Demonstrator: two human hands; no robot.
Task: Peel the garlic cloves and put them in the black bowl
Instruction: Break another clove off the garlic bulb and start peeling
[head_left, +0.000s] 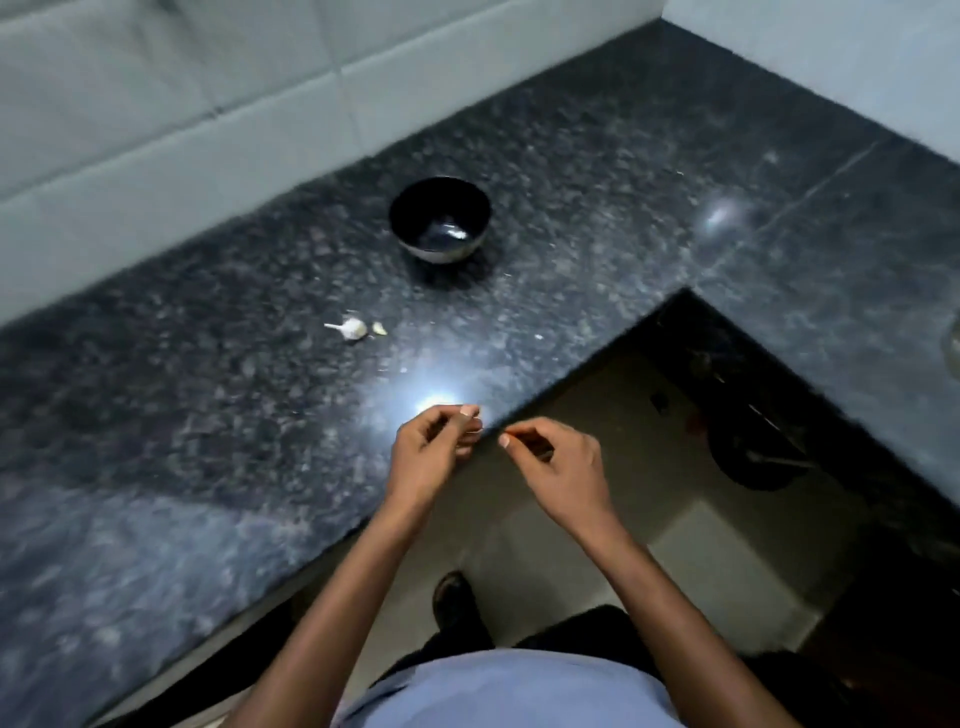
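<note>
Status: early to mid task, by my read. Black bowl (440, 218) sits upright on the dark stone counter (208, 415), well back from the edge, near the tiled wall (156, 104). Inside it there's a small pale patch at the bottom; could be a peeled clove or just glare, can't tell. Garlic piece (352, 328) with a stem tail lies on the counter between the bowl and the hands, unpeeled by the look of it, with a smaller pale bit (380, 328) just beside it, either a loose clove or a skin scrap. A few tiny white flecks are scattered on the counter nearby, probably skin. Both hands are at the counter's front edge, close together but apart. Left hand (434, 447) has fingers curled in with thumb against fingertips, looks like a pinch on something small and pale near the fingertips, likely a clove, but the lamp glare right behind it washes it out so I can't confirm. Right hand (558, 460) also has fingers curled and thumb meeting forefinger in a pinch; whatever it holds, if anything, is too small to make out, possibly a strip of skin. Judgement: peeling of one clove is in hand, at least one more piece waits on the counter, and the drop into the bowl for the current clove is not yet done.
</note>
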